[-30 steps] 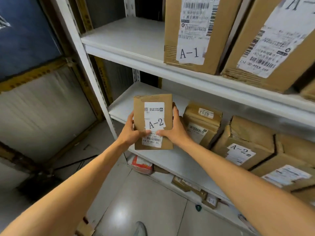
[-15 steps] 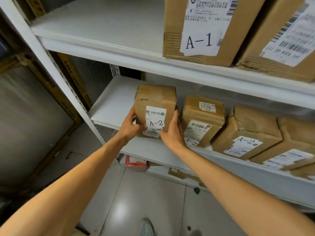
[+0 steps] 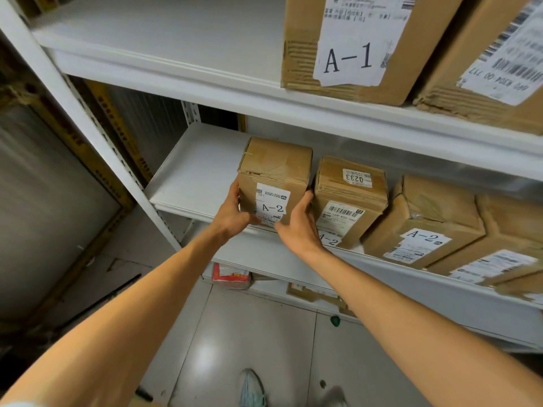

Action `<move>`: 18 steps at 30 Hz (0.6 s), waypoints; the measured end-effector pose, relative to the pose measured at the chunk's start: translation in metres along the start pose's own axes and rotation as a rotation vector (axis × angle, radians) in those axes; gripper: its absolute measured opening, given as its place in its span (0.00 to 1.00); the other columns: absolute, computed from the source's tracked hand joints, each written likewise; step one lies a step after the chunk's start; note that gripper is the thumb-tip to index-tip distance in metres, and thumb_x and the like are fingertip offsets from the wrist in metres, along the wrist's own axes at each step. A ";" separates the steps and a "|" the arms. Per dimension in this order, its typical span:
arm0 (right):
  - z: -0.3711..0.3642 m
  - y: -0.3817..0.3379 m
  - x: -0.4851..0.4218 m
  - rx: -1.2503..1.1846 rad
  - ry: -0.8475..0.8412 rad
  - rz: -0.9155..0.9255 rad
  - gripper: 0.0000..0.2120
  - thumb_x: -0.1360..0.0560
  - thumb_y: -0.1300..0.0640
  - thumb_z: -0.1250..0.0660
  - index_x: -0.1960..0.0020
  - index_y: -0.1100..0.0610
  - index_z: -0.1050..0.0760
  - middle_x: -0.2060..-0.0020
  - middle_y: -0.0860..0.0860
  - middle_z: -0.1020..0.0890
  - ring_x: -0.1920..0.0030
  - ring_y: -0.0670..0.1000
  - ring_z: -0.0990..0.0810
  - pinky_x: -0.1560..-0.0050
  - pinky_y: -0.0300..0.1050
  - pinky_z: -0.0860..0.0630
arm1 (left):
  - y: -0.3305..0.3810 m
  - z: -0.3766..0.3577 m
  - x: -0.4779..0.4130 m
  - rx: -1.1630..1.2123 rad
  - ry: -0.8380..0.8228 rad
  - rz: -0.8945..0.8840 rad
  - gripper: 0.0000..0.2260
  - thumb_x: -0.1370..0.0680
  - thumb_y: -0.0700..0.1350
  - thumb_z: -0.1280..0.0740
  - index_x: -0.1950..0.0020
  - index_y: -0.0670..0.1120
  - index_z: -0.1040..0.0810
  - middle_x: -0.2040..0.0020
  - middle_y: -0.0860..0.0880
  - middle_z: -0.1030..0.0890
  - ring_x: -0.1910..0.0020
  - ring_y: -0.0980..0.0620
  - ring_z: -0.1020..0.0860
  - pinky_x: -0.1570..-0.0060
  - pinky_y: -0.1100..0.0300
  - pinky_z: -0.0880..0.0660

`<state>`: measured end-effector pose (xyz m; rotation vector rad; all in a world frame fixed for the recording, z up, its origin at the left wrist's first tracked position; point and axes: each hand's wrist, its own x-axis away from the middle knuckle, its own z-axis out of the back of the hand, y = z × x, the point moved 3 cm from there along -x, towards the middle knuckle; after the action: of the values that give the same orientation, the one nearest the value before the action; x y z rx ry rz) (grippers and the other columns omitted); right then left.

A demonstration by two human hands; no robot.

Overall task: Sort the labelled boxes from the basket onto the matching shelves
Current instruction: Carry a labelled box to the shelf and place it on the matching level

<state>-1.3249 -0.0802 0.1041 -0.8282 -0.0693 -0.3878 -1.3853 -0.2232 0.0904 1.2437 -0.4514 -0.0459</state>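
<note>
On the middle shelf (image 3: 199,171), at its near edge and left of the row already there, stands the box (image 3: 274,171), upright, its white A-2 label facing out. Its bottom is hidden by the hands, so I cannot tell whether it sits fully down. The left hand (image 3: 232,212) grips its left side, fingers round the edge and thumb across the lower front. The right hand (image 3: 296,221) clasps its right side, fingers running up into the narrow gap beside the 0233 box (image 3: 349,198), thumb at the label's lower corner. Right of that leans a third box (image 3: 423,218), also marked A-2, with a fourth box (image 3: 499,245) touching it at the frame's edge. On the top shelf (image 3: 176,39), far right, sits the A-1 box (image 3: 346,45) beside a larger carton (image 3: 493,54). Lower down lies a red packet (image 3: 232,274); nearest, a shoe (image 3: 252,386) shows on the tiled floor (image 3: 235,333).
</note>
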 end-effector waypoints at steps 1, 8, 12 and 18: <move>0.000 0.000 0.002 0.002 0.009 0.005 0.47 0.25 0.62 0.32 0.23 0.61 0.66 0.26 0.59 0.42 0.27 0.58 0.38 0.31 0.49 0.35 | 0.000 0.000 0.001 -0.001 0.004 0.006 0.48 0.33 0.30 0.28 0.22 0.55 0.49 0.27 0.47 0.33 0.28 0.45 0.34 0.34 0.40 0.31; 0.003 0.000 0.017 0.031 0.063 0.102 0.47 0.24 0.64 0.33 0.23 0.60 0.66 0.23 0.60 0.50 0.24 0.59 0.42 0.27 0.52 0.39 | 0.003 -0.006 0.018 -0.074 0.064 0.077 0.48 0.30 0.32 0.27 0.21 0.47 0.56 0.24 0.43 0.38 0.26 0.41 0.37 0.30 0.42 0.36; 0.009 0.004 0.027 0.032 0.076 0.142 0.46 0.26 0.65 0.33 0.22 0.59 0.64 0.24 0.60 0.48 0.26 0.60 0.39 0.29 0.57 0.35 | 0.004 -0.012 0.039 -0.206 0.178 0.037 0.42 0.29 0.35 0.27 0.22 0.43 0.49 0.27 0.42 0.33 0.31 0.42 0.31 0.35 0.48 0.29; 0.028 0.006 0.043 0.182 -0.051 0.278 0.35 0.25 0.65 0.34 0.24 0.59 0.50 0.29 0.59 0.37 0.32 0.58 0.30 0.38 0.48 0.28 | 0.021 -0.023 0.087 -0.451 0.253 -0.051 0.29 0.28 0.35 0.30 0.28 0.42 0.34 0.34 0.43 0.27 0.38 0.47 0.27 0.41 0.56 0.27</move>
<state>-1.2802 -0.0696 0.1274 -0.6569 -0.0352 -0.0970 -1.3021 -0.2193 0.1303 0.8031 -0.1735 -0.0308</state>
